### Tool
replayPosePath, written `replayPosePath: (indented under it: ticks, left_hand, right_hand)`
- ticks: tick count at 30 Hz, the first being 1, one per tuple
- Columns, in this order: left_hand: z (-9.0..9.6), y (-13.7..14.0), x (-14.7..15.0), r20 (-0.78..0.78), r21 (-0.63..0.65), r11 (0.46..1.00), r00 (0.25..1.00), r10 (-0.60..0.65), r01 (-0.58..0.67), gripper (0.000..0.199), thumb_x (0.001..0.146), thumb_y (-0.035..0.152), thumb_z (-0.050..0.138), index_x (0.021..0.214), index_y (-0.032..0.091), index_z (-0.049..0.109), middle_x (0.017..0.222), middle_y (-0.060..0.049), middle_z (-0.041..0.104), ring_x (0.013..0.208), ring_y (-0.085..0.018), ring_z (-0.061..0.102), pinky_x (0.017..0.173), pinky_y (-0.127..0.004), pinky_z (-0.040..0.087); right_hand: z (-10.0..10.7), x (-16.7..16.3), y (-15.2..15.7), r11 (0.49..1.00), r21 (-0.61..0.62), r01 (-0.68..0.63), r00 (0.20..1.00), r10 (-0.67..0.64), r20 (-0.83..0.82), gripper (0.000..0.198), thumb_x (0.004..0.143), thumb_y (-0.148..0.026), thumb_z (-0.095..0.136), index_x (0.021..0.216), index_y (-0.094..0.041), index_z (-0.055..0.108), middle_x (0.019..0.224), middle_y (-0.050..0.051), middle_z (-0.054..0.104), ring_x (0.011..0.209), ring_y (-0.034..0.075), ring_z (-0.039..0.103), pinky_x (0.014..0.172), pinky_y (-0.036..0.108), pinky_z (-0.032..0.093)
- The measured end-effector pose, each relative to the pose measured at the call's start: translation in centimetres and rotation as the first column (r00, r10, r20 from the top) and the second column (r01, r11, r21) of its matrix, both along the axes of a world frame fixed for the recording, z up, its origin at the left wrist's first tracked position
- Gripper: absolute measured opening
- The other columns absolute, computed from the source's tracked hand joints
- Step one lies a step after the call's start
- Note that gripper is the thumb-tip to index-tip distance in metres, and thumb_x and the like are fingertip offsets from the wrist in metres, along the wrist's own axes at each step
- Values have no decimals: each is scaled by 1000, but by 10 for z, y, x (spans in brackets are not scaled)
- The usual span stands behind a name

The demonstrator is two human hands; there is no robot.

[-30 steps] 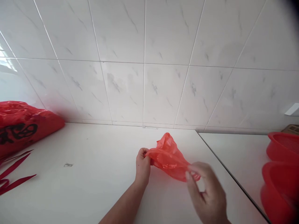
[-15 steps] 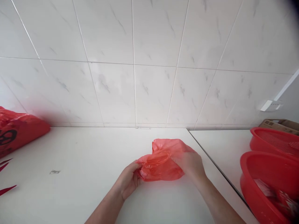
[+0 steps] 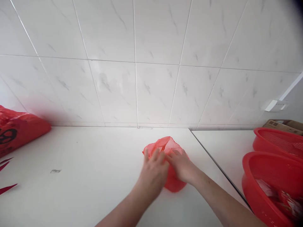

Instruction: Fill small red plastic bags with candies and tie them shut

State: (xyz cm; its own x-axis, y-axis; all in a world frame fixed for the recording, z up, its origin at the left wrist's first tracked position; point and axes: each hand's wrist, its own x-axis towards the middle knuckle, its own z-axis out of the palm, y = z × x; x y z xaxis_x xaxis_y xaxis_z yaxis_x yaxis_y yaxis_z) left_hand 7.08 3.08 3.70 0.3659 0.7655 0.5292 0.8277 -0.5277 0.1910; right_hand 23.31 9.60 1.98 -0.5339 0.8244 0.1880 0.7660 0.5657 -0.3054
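I see the left hand (image 3: 153, 171) with fingers spread on the bag (image 3: 174, 182); the right hand (image 3: 181, 165) touches it too, but I can't tell whether it pinches. The bag sits on the table (image 3: 94, 170), baskets (image 3: 247, 167) off right, sack (image 3: 28, 130) far left.

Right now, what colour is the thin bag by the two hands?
The thin bag is light red, a bit see-through. It shows best in the head view.
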Motion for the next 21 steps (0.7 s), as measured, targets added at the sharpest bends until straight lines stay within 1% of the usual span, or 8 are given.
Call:
replayPosePath:
  ticks: [1, 3, 6, 9, 12, 15, 18, 21]
  left_hand:
    - [0, 7, -10, -16, -9, 991, 991, 132, -132, 20, 70, 3, 55, 77, 20, 63, 113, -14, 60, 120, -39, 46, 101, -69, 19]
    - [2, 13, -32, -88, -75, 947, 948, 306, -313, 14, 71, 9, 59, 79, 20, 64, 119, -16, 58, 122, -42, 43, 98, -72, 18]
    - [3, 10, -52, -143, -202, 900, 920, 364, -387, 18, 74, 16, 58, 89, 21, 64, 107, -14, 62, 109, -37, 53, 95, -64, 31]
    - [-2, 3, -49, 60, -358, 873, 925, 376, -331, 47, 73, 26, 61, 119, 25, 55, 118, -13, 57, 97, -30, 58, 79, -43, 46]
    - [-10, 2, -37, 372, -505, 841, 830, 416, -195, 69, 71, 36, 64, 135, 30, 41, 130, -14, 50, 84, -25, 63, 57, -29, 46]
    - [-14, 5, -35, 537, -606, 793, 702, 467, -64, 65, 74, 27, 58, 136, 29, 39, 105, -11, 64, 68, -21, 63, 53, -27, 45]
    - [-12, 5, -42, 664, -638, 768, 544, 512, 55, 57, 73, 26, 57, 129, 23, 45, 86, -6, 68, 69, -21, 65, 59, -29, 50]
    - [-10, 4, -50, 704, -650, 759, 400, 587, 31, 46, 70, 35, 63, 113, 20, 55, 89, -7, 69, 77, -24, 67, 63, -31, 52]
  right_hand:
    - [2, 6, -2, 999, -16, -37, 999, 37, 37, 67, 60, -2, 60, 115, -38, 61, 87, 1, 64, 103, 27, 53, 98, 45, 32]
    - [7, 21, -8, 996, -49, -77, 989, 82, 123, 85, 55, 6, 54, 125, -41, 54, 93, 1, 65, 106, 26, 53, 103, 49, 25]
    - [16, 36, -16, 997, -65, -40, 967, 55, 248, 93, 56, 10, 47, 134, -43, 45, 101, 3, 65, 106, 26, 54, 103, 55, 21]
    - [28, 33, -24, 1000, 13, 18, 976, -21, 217, 80, 65, 6, 44, 131, -39, 48, 97, 3, 65, 101, 24, 55, 99, 50, 29]
    - [32, 14, -27, 994, 97, 56, 985, -71, 156, 39, 76, -2, 41, 96, -23, 67, 79, 5, 64, 83, 22, 58, 82, 39, 41]
    - [20, -6, -22, 992, 96, 76, 986, -89, 143, 27, 79, -5, 41, 67, -18, 63, 63, 6, 58, 63, 20, 54, 63, 33, 41]
    - [1, -17, -15, 993, 90, 72, 990, -82, 115, 19, 79, -10, 49, 82, -17, 66, 84, 8, 63, 79, 22, 57, 69, 33, 44]
    - [-2, -18, -23, 993, 102, 61, 991, -72, 108, 21, 79, -15, 57, 96, -20, 66, 102, 8, 61, 97, 24, 55, 84, 36, 44]
